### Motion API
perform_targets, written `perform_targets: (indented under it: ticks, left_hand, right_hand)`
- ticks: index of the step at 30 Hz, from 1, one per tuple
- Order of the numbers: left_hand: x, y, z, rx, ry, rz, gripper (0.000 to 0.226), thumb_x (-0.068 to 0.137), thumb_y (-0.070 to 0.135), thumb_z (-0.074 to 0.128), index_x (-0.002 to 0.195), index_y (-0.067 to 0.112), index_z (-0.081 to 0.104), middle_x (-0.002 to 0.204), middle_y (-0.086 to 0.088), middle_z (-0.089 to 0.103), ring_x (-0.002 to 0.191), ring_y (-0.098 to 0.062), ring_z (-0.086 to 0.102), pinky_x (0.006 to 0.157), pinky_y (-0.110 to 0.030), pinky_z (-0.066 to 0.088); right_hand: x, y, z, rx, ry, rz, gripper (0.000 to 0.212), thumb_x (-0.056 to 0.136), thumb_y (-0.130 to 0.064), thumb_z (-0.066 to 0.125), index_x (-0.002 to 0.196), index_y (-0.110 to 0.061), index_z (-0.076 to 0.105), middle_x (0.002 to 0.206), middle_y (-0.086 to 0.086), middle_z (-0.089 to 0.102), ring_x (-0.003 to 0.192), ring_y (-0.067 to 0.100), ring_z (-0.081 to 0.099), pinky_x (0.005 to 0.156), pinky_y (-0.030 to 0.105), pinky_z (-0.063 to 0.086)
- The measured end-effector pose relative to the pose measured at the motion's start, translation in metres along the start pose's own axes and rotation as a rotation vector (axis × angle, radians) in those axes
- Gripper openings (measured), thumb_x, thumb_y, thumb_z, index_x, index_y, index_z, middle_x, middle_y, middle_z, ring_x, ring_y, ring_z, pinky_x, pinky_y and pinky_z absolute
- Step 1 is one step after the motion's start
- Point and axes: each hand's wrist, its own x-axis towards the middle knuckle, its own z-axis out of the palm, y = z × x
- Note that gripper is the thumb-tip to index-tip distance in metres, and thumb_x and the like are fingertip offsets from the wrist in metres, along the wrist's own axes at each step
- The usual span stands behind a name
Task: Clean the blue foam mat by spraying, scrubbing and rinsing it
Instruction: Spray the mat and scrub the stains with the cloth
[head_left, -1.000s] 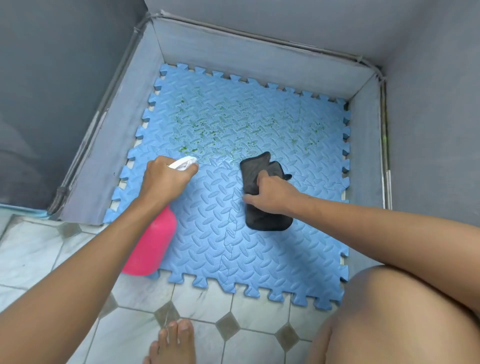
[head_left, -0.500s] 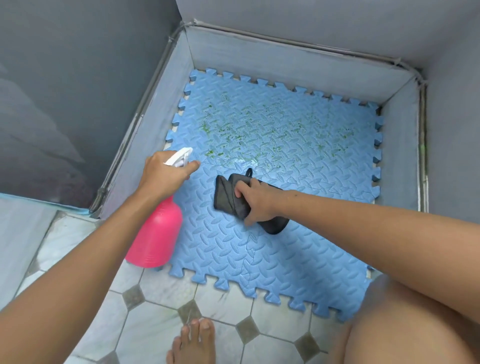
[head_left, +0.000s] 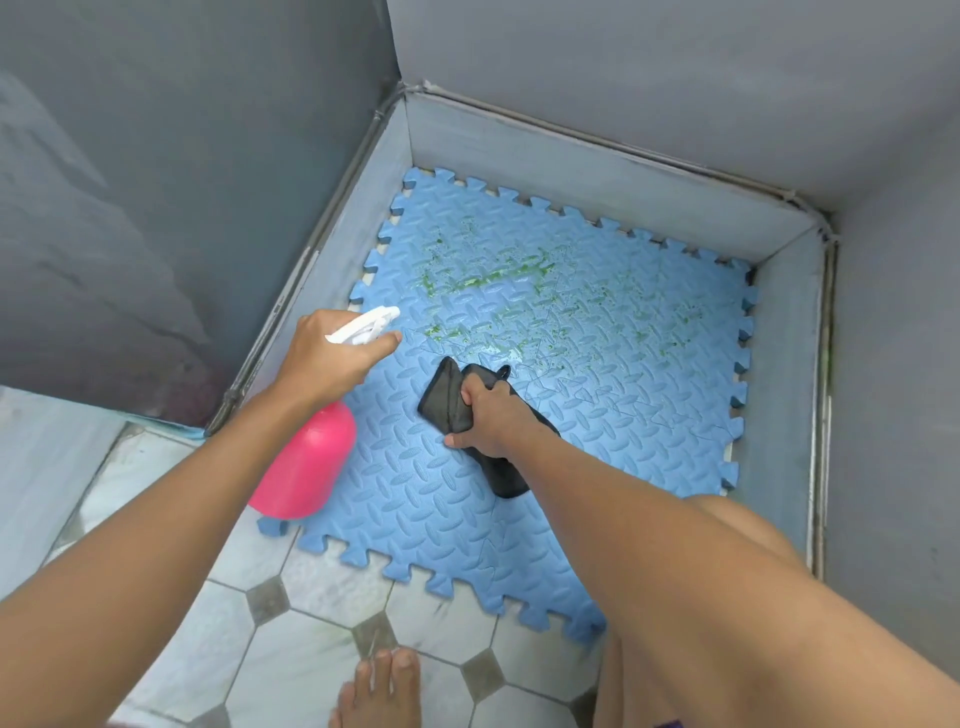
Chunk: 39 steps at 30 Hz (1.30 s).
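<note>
Black cloth (head_left: 445, 401) has slid left across the blue foam mat (head_left: 613, 395) toward the bottle since a second ago. The right hand (head_left: 493, 415) used to lie flat on it and now has it bunched up, fingers (head_left: 467, 397) curled over the folded edge and pressing it onto the mat.

Left hand (head_left: 332, 358) grips the neck of the pink spray bottle (head_left: 306, 462), with its index finger on the trigger of the white nozzle (head_left: 363, 325), which points out over the mat. The bottle body is plain pink and hangs at the mat's near-left edge.

The mat lies in a corner boxed in by a low grey curb (head_left: 571, 171), its near edge on the tiled floor (head_left: 311, 613). Green stains (head_left: 483, 280) are scattered across its far half, with a wet sheen just beyond the cloth. A bare foot (head_left: 374, 691) is at the bottom and a knee (head_left: 727, 525) at right.
</note>
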Motion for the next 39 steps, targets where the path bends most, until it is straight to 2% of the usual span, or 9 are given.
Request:
perform_targets:
  ticks: [4,7,10,16,21,24,28,32,39]
  left_hand:
    - [0.010,0.002,0.003,0.000,0.016,0.031,0.041,0.079,0.040,0.079,0.064,0.011,0.054,0.055,-0.001,0.054,0.055,-0.020,0.050,0.059,-0.033,0.039]
    - [0.018,0.003,0.002,-0.054,0.033,-0.007,0.052,0.074,0.051,0.077,0.061,0.007,0.054,0.054,-0.001,0.059,0.054,-0.022,0.056,0.059,-0.036,0.046]
    - [0.024,0.006,-0.001,-0.105,0.091,-0.016,0.057,0.072,0.053,0.078,0.057,0.013,0.041,0.053,-0.006,0.043,0.052,-0.020,0.049,0.053,-0.036,0.040]
    - [0.033,0.010,-0.010,-0.026,0.086,-0.013,0.047,0.076,0.051,0.078,0.068,0.008,0.060,0.063,-0.004,0.062,0.063,-0.025,0.058,0.068,-0.036,0.049]
    - [0.030,0.000,-0.003,0.023,0.153,-0.139,0.059,0.073,0.055,0.073,0.056,0.006,0.045,0.051,-0.007,0.048,0.052,-0.025,0.046,0.055,-0.039,0.045]
    - [0.030,-0.001,0.006,-0.005,0.094,-0.058,0.051,0.077,0.048,0.079,0.063,0.007,0.052,0.059,-0.006,0.054,0.059,-0.024,0.048,0.059,-0.035,0.040]
    - [0.032,0.001,0.006,-0.068,-0.034,-0.056,0.043,0.076,0.050,0.078,0.071,0.007,0.072,0.057,-0.002,0.070,0.058,-0.020,0.068,0.069,-0.036,0.056]
    - [0.027,0.002,0.014,0.000,-0.074,-0.019,0.057,0.073,0.055,0.077,0.064,0.000,0.061,0.053,-0.010,0.064,0.051,-0.024,0.062,0.062,-0.038,0.055]
    - [0.022,0.013,0.018,-0.044,-0.318,0.099,0.062,0.079,0.051,0.081,0.061,-0.004,0.058,0.053,-0.019,0.061,0.044,-0.015,0.051,0.053,-0.025,0.042]
  right_hand:
    - [0.001,-0.001,-0.002,0.023,0.005,0.020,0.063,0.073,-0.047,0.085,0.105,-0.025,0.035,0.118,0.011,0.043,0.107,0.035,0.054,0.086,0.040,0.045]
    - [-0.001,0.001,-0.002,0.042,0.009,0.018,0.063,0.073,-0.047,0.085,0.103,-0.024,0.035,0.113,0.008,0.042,0.104,0.032,0.054,0.082,0.037,0.042]
    - [-0.002,-0.002,-0.003,0.050,0.007,0.035,0.064,0.072,-0.046,0.086,0.102,-0.025,0.034,0.113,0.009,0.043,0.103,0.031,0.053,0.083,0.036,0.043]
    - [-0.004,-0.009,-0.008,0.026,-0.011,0.068,0.066,0.071,-0.047,0.087,0.104,-0.026,0.033,0.112,0.008,0.039,0.108,0.034,0.054,0.087,0.038,0.044]
    - [0.001,-0.010,-0.007,0.008,-0.036,0.098,0.067,0.071,-0.045,0.087,0.107,-0.025,0.034,0.124,0.013,0.043,0.113,0.037,0.053,0.094,0.043,0.045]
    - [0.004,-0.012,-0.008,-0.003,-0.053,0.116,0.075,0.071,-0.045,0.087,0.122,-0.021,0.038,0.131,0.016,0.042,0.119,0.039,0.051,0.097,0.045,0.045]
    - [0.002,-0.010,-0.005,0.026,-0.022,0.095,0.071,0.072,-0.044,0.087,0.119,-0.022,0.038,0.128,0.015,0.043,0.116,0.036,0.052,0.095,0.043,0.045]
    - [-0.002,-0.004,0.003,0.084,0.051,0.069,0.062,0.071,-0.044,0.087,0.101,-0.026,0.036,0.117,0.008,0.044,0.108,0.032,0.052,0.090,0.040,0.046]
    - [-0.017,0.002,0.018,0.163,0.188,0.011,0.052,0.078,-0.044,0.081,0.101,-0.028,0.037,0.111,0.004,0.039,0.104,0.028,0.047,0.086,0.040,0.047]
